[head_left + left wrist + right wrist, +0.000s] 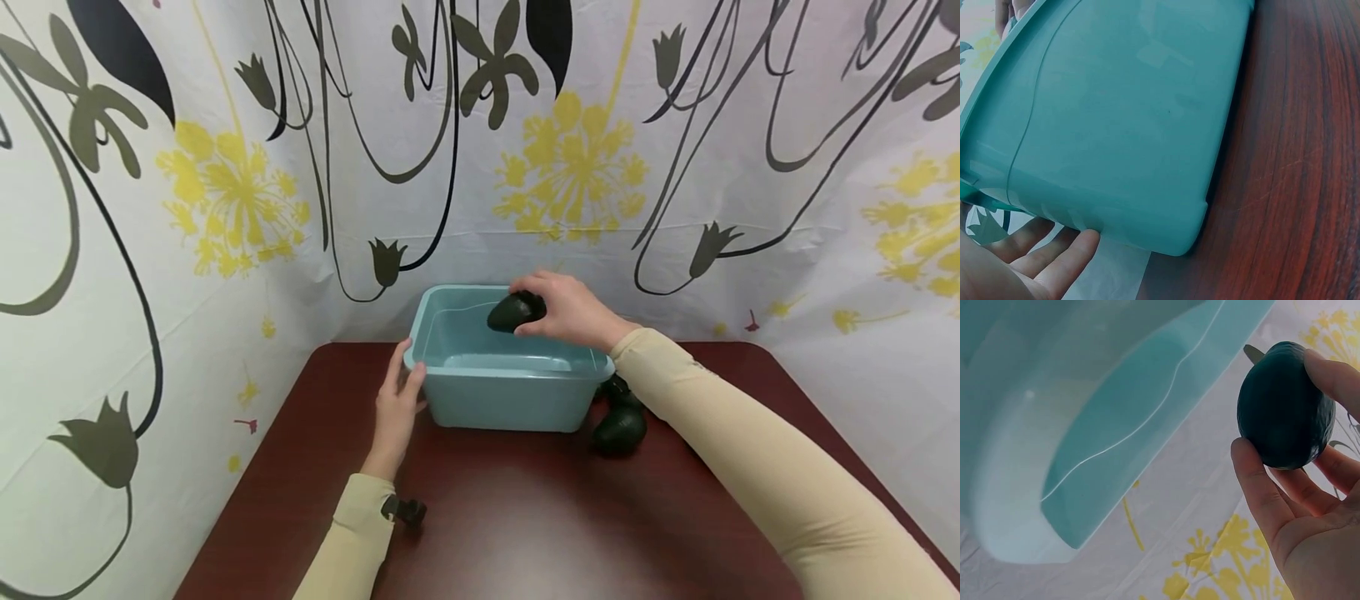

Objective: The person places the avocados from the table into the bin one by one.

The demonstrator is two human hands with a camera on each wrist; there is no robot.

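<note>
My right hand (573, 310) holds a dark green avocado (516, 311) over the opening of a light blue plastic tub (510, 400). In the right wrist view, fingers and thumb close around the avocado (1285, 406), which is apart from the tub wall (1010, 506). At the tub's near left corner, my left hand (395, 412) grips the rim. The left wrist view has its fingers (1066, 262) against the tub's outer side (1129, 125), below the rim. Another avocado (620, 431) lies on the table right of the tub, with more dark fruit behind it, partly hidden by my right forearm.
The tub stands toward the back of a dark red-brown wood-grain table (480, 517). A patterned white cloth (480, 200) with yellow flowers hangs behind and along both sides. A small black device (405, 509) is strapped at my left wrist.
</note>
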